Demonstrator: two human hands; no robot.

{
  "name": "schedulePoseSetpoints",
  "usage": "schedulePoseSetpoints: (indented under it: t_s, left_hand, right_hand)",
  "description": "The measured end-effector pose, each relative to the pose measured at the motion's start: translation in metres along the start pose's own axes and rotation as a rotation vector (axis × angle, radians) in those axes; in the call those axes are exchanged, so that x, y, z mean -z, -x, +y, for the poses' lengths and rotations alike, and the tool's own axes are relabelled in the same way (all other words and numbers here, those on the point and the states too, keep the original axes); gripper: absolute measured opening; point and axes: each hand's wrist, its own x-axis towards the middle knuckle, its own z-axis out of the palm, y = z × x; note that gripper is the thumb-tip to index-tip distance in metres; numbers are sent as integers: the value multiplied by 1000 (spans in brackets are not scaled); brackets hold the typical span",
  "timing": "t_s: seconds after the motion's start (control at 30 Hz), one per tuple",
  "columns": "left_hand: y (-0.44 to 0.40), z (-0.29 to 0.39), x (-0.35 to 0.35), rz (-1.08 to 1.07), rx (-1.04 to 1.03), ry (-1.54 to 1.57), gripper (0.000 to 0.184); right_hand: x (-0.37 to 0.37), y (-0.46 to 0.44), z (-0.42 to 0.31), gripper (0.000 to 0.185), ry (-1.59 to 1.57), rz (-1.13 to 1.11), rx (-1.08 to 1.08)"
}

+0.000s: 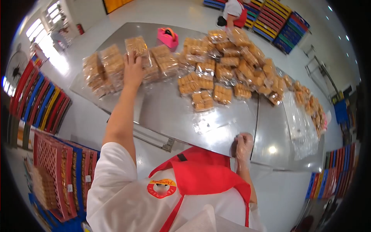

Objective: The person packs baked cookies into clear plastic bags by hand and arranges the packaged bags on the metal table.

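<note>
Upper left of frame: bread bag [136, 42] lay under your left hand's [133, 69] fingers, grip unclear; your right hand [243, 145], clenched, sat farther away, at the desk's [174, 112] near edge.

Bright workrm, glossy grey flr [96, 43].
Steel tbl [170, 116] ctr; glary windows [35, 31] 10 o'clock; stacked crates [40, 96] 9, 1 & 4 o'clock; ceiling lts [330, 8] 2 o'clock.

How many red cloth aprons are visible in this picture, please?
2. A red cloth apron is on the camera wearer; another red apron is on the person beyond the metal table. Blurred figures at upper left may hide more.
</note>
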Motion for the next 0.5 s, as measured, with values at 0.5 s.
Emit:
schedulePoseSetpoints:
  t_s: [0.5]
  left_hand:
    - [169, 278, 9, -571, -567, 645, 47]
  right_hand:
    - [-11, 3, -14, 6, 103, 81, -4]
